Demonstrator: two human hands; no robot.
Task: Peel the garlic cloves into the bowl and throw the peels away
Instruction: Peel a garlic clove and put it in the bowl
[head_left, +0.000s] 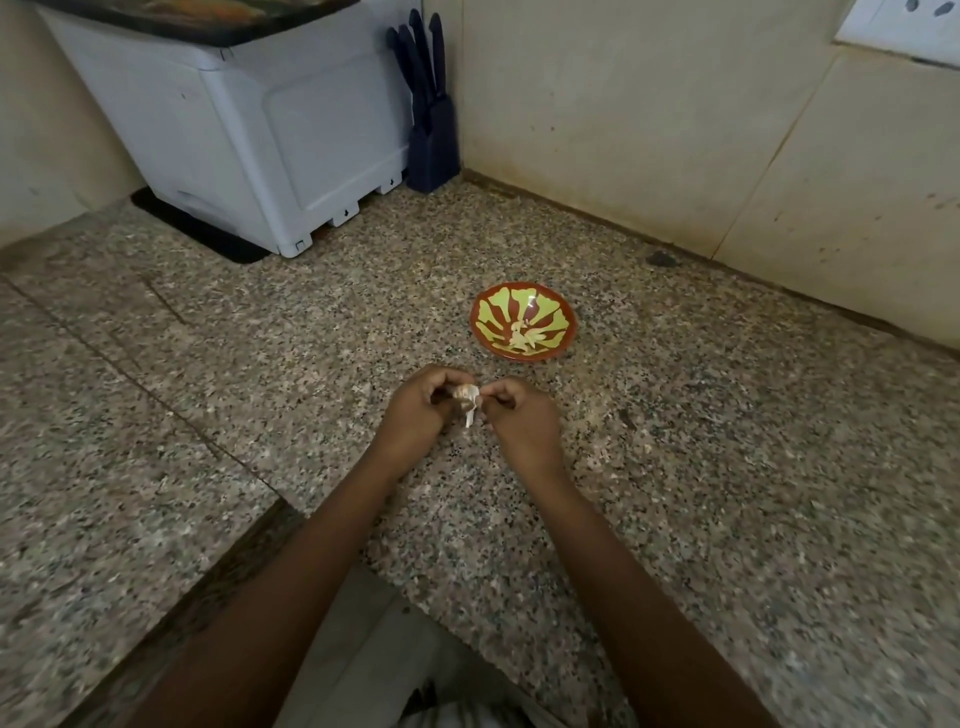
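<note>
A red bowl (523, 321) with yellow-green leaf shapes stands on the speckled granite counter, with several pale garlic cloves (524, 335) lying in its bottom. Just in front of it, my left hand (423, 410) grips a garlic piece (464, 396) with papery skin. My right hand (522, 418) pinches a strip of peel (471, 417) that hangs down from the garlic. Both hands meet a little above the counter, close to the bowl's near left side.
A white appliance (249, 130) on a black mat stands at the back left. A dark blue knife block (431, 124) sits in the corner beside it. Tiled walls bound the counter at the back and right. The counter's front edge (249, 566) runs diagonally at lower left.
</note>
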